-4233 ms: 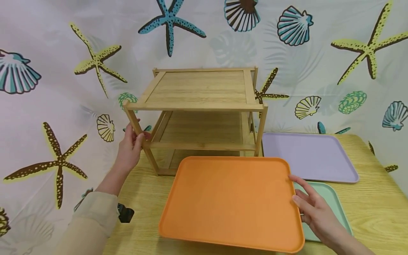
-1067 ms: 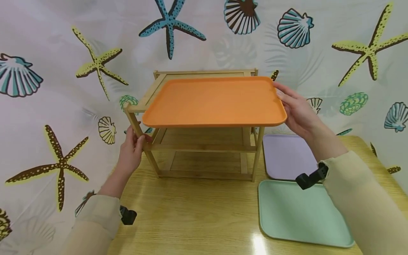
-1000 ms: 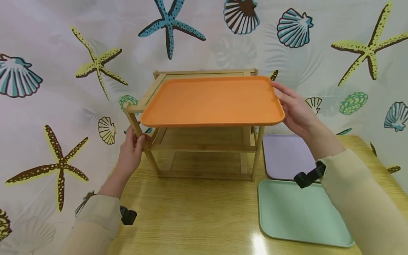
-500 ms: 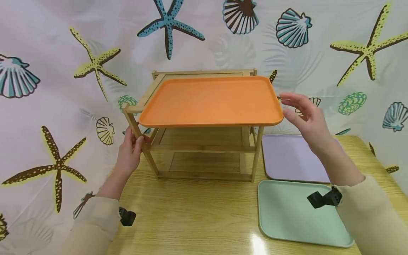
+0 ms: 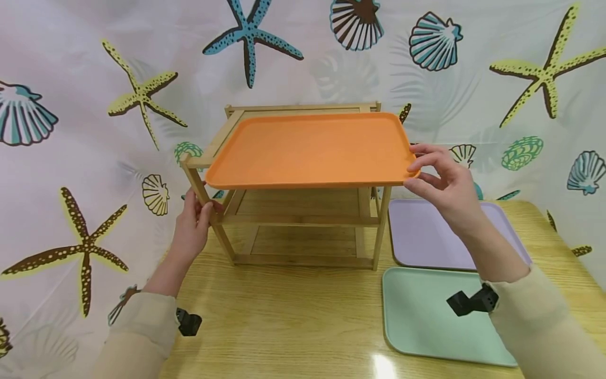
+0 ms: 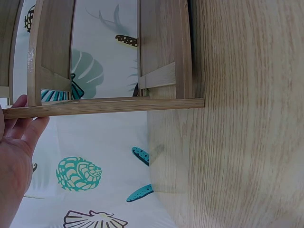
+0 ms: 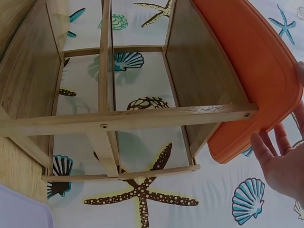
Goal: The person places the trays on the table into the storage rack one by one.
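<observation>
An orange tray (image 5: pixel 312 151) lies across the top of a three-tier wooden shelf rack (image 5: pixel 303 220), its near edge reaching past the front rail. My right hand (image 5: pixel 447 184) pinches the tray's near right corner, fingertips over the rim and thumb below. In the right wrist view, that hand (image 7: pixel 285 161) is at the edge of the tray (image 7: pixel 256 71), whose underside shows. My left hand (image 5: pixel 191 226) grips the rack's front left post at middle-shelf height. The left wrist view shows the left hand's fingers (image 6: pixel 35 130) around this post (image 6: pixel 118 107).
On the wooden table (image 5: pixel 284 321), a lilac tray (image 5: pixel 431 237) lies right of the rack, with a mint green tray (image 5: pixel 440 316) in front of it. A shell-and-starfish cloth (image 5: pixel 303 79) hangs close behind the rack and along both sides.
The orange tray has risen from in front of the rack onto its top. My right hand came off its side, then took its near right corner. The left hand has stayed put.
</observation>
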